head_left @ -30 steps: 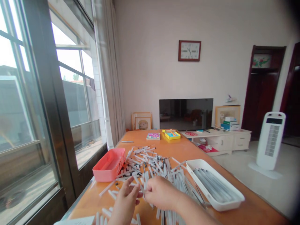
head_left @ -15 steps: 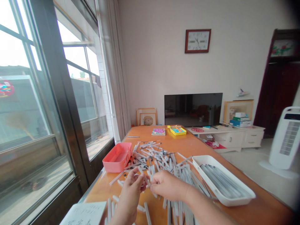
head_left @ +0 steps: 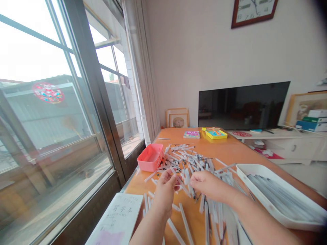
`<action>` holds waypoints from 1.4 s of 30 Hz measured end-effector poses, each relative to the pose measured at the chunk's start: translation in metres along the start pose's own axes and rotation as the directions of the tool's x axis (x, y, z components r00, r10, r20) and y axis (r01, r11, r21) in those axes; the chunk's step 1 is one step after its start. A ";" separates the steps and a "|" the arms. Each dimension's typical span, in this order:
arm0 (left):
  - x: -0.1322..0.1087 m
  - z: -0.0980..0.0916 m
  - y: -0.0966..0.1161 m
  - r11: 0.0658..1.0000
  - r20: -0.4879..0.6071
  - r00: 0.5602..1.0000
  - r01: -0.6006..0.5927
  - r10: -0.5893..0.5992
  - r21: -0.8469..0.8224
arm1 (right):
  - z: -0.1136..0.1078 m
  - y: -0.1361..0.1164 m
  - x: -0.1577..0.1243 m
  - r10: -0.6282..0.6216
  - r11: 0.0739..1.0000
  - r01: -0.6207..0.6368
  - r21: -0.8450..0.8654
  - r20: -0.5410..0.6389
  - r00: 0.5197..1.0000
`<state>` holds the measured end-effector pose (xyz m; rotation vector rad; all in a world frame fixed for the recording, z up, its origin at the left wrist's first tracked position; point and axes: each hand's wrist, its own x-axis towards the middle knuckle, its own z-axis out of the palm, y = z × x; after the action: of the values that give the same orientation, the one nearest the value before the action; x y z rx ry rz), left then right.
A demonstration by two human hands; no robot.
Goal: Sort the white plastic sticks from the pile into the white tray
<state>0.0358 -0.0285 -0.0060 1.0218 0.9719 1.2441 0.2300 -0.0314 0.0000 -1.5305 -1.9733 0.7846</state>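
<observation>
Pen (head_left: 187,184) between left hand (head_left: 165,190), right hand (head_left: 208,185) — grip blurred

One head-worn view, looking forward and down along a table.
The camera sits at the table's (head_left: 230,153) near end, close above the left hand (head_left: 165,187) and right hand (head_left: 207,184), which meet on a pen (head_left: 188,185) at low centre. It faces the far wall (head_left: 191,51), window (head_left: 51,102) left, TV (head_left: 242,102) far right.
</observation>
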 end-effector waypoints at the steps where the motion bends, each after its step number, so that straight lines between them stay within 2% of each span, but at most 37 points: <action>1: 0.001 0.000 0.001 1.000 -0.023 1.000 0.000 0.000 0.000 | -0.003 0.003 0.001 0.026 0.999 -0.028 -0.041 -0.041 0.999; 4: 0.001 -0.002 0.003 1.000 -0.078 0.997 0.010 -0.009 0.006 | -0.010 0.014 0.005 0.092 0.986 -0.108 -0.129 -0.121 0.988; 8: 0.001 -0.004 0.005 1.000 -0.103 0.994 0.030 -0.031 -0.010 | -0.015 0.022 0.003 0.155 0.963 -0.183 -0.200 -0.147 0.977; 11: 0.003 -0.008 0.005 0.998 -0.132 0.991 0.009 -0.018 -0.070 | -0.020 0.019 0.000 0.190 0.943 -0.229 -0.240 -0.175 0.966; 15: 0.007 -0.011 0.005 0.985 -0.173 0.984 0.021 -0.051 -0.170 | -0.033 0.005 -0.001 0.168 0.923 -0.230 -0.309 -0.213 0.962; 19: 0.008 -0.011 0.006 0.976 -0.216 0.973 0.038 -0.085 -0.214 | -0.042 -0.004 0.007 0.120 0.924 -0.176 -0.340 -0.181 0.976; 25: 0.010 -0.012 0.003 0.972 -0.219 0.971 0.048 -0.099 -0.231 | -0.038 0.005 0.037 0.132 0.920 -0.177 -0.351 -0.148 0.980; 36: 0.012 -0.012 0.002 0.958 -0.247 0.961 0.054 -0.128 -0.283 | -0.025 0.041 0.100 0.220 0.866 -0.278 -0.417 -0.183 0.958; 42: 0.013 -0.013 0.001 0.960 -0.245 0.960 0.066 -0.136 -0.272 | -0.009 0.042 0.131 0.223 0.860 -0.268 -0.434 -0.153 0.963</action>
<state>0.0238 -0.0148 -0.0086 0.6030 1.0147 1.4016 0.2351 0.1052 -0.0173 -2.0810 -2.0012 0.3392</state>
